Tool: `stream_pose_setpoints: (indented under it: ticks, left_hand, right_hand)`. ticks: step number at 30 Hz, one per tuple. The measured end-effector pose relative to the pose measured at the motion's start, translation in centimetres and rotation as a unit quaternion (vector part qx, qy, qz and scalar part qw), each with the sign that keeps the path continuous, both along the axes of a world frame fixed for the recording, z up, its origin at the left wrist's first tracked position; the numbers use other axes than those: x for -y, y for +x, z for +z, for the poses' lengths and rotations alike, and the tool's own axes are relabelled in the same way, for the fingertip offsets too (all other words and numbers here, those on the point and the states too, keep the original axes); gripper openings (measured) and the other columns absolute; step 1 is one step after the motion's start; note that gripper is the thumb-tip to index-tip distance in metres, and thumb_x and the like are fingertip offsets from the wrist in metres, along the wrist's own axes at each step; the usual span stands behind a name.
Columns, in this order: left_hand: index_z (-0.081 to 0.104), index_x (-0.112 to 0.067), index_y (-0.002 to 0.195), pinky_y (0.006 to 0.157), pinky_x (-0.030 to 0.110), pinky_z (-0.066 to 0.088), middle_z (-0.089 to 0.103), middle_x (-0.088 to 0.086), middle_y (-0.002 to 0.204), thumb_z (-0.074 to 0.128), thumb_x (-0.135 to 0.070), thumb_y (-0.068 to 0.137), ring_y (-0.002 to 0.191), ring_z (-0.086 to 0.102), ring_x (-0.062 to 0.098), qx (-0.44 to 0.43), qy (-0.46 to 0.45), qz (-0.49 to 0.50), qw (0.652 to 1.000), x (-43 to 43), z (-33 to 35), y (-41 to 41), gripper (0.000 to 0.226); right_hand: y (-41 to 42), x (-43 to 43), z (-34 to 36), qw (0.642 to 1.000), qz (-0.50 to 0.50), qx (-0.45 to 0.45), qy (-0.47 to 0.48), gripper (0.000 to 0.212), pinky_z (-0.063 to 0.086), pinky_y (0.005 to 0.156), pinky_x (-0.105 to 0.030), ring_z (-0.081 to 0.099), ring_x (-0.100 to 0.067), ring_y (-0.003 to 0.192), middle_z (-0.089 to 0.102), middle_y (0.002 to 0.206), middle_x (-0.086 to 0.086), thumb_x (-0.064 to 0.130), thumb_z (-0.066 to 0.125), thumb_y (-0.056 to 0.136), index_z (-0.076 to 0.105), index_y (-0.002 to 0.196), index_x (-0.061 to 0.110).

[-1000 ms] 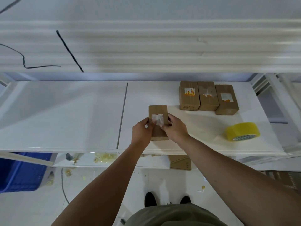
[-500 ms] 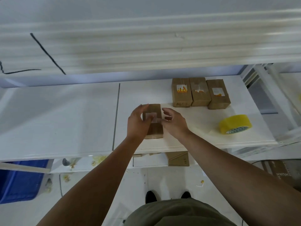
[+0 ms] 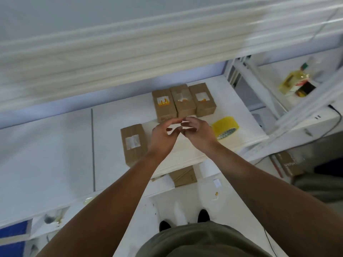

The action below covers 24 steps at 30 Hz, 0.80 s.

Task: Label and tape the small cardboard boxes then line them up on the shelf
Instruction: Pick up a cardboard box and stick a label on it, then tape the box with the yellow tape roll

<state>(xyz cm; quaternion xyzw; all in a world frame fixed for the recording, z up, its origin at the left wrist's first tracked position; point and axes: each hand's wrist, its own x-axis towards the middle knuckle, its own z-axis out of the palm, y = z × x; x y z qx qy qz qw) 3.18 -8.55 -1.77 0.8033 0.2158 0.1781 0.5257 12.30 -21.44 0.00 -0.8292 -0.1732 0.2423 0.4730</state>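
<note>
Both hands hover empty above the white shelf (image 3: 55, 154), the left hand (image 3: 163, 135) and right hand (image 3: 199, 132) with fingers loosely spread, tips nearly meeting. The labelled box (image 3: 133, 145) lies just left of them, apart from three lined-up boxes (image 3: 183, 102) behind. Likely next comes the yellow tape roll (image 3: 225, 127), near the right hand.

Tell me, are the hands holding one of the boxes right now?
No. The left hand and right hand are both open above the shelf, and the labelled box lies alone beside them.
</note>
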Motion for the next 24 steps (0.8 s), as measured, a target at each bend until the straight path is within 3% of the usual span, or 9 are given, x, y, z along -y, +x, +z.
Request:
stream_pose_setpoints:
  ticks: [2,7,12,15,17,20,22,24]
  left_hand:
    - [0.077,-0.037,0.121,0.094,0.014,0.052,0.074,-0.034,0.113,0.071,-0.015,0.100,0.115,0.066,-0.007,0.001,-0.005,-0.019,1.000,1.5,-0.2,1.3,0.032]
    - [0.079,-0.029,0.119,0.085,0.006,0.048,0.074,-0.026,0.113,0.072,-0.008,0.098,0.108,0.066,-0.012,0.026,0.011,-0.050,0.998,4.7,-0.8,4.9,0.031]
    - [0.072,-0.027,0.126,0.080,0.000,0.044,0.068,-0.026,0.116,0.064,-0.005,0.102,0.106,0.060,-0.020,0.030,0.044,-0.089,0.995,7.0,-1.7,7.0,0.033]
    - [0.065,-0.031,0.125,0.081,0.006,0.048,0.066,-0.020,0.120,0.062,-0.005,0.102,0.108,0.063,-0.009,-0.004,0.047,-0.097,0.994,7.5,-2.3,7.8,0.035]
    - [0.064,-0.027,0.126,0.092,0.021,0.053,0.066,-0.012,0.124,0.060,-0.004,0.102,0.112,0.065,0.005,-0.047,0.044,-0.086,0.994,7.2,-2.8,8.3,0.033]
    - [0.062,-0.029,0.140,0.113,0.039,0.043,0.059,-0.001,0.144,0.056,-0.011,0.104,0.134,0.056,0.023,-0.201,0.097,-0.102,0.970,6.3,-3.6,9.2,0.040]
    - [0.056,-0.035,0.147,0.114,0.044,0.033,0.050,0.001,0.154,0.052,-0.019,0.105,0.144,0.044,0.027,-0.313,0.150,-0.128,0.929,5.8,-3.9,9.9,0.044]
    - [0.054,-0.031,0.149,0.112,0.047,0.033,0.046,0.004,0.156,0.051,-0.030,0.107,0.146,0.039,0.031,-0.356,0.181,-0.148,0.905,5.6,-4.2,10.6,0.043]
  right_hand:
    - [0.8,1.7,0.1,1.000,-0.028,-0.005,0.009,0.040,0.057,0.092,-0.027,0.072,-0.001,0.100,0.076,0.112,0.015,0.019,0.076,0.092,0.070,0.130,0.030]
    - [2.7,5.5,0.6,0.994,-0.087,-0.038,0.048,0.041,0.062,0.095,-0.045,0.077,-0.019,0.099,0.077,0.116,0.001,0.006,0.072,0.095,0.069,0.135,0.016]
    - [4.0,8.3,1.2,0.990,-0.112,-0.047,0.065,0.039,0.065,0.088,-0.042,0.078,-0.023,0.091,0.078,0.112,-0.003,-0.001,0.066,0.097,0.070,0.132,0.015]
    - [4.8,9.2,1.3,0.988,-0.130,-0.042,0.071,0.039,0.067,0.082,-0.042,0.079,-0.024,0.081,0.079,0.109,0.002,-0.002,0.060,0.097,0.073,0.127,0.019]
    - [5.3,9.5,1.2,0.990,-0.133,0.002,0.048,0.036,0.067,0.080,-0.037,0.078,-0.021,0.084,0.076,0.110,0.008,0.005,0.062,0.099,0.072,0.126,0.026]
    - [6.1,9.6,0.5,0.982,-0.089,0.137,-0.096,0.035,0.053,0.102,-0.036,0.061,-0.023,0.117,0.064,0.125,0.003,0.030,0.066,0.097,0.067,0.132,0.033]
    - [6.4,9.3,-0.2,0.958,-0.031,0.199,-0.206,0.052,0.039,0.111,-0.042,0.045,-0.030,0.131,0.051,0.142,-0.004,0.051,0.066,0.094,0.059,0.142,0.033]
    - [6.8,8.9,-0.6,0.954,-0.004,0.193,-0.231,0.063,0.034,0.114,-0.048,0.035,-0.032,0.140,0.042,0.152,-0.003,0.064,0.064,0.090,0.054,0.146,0.035]
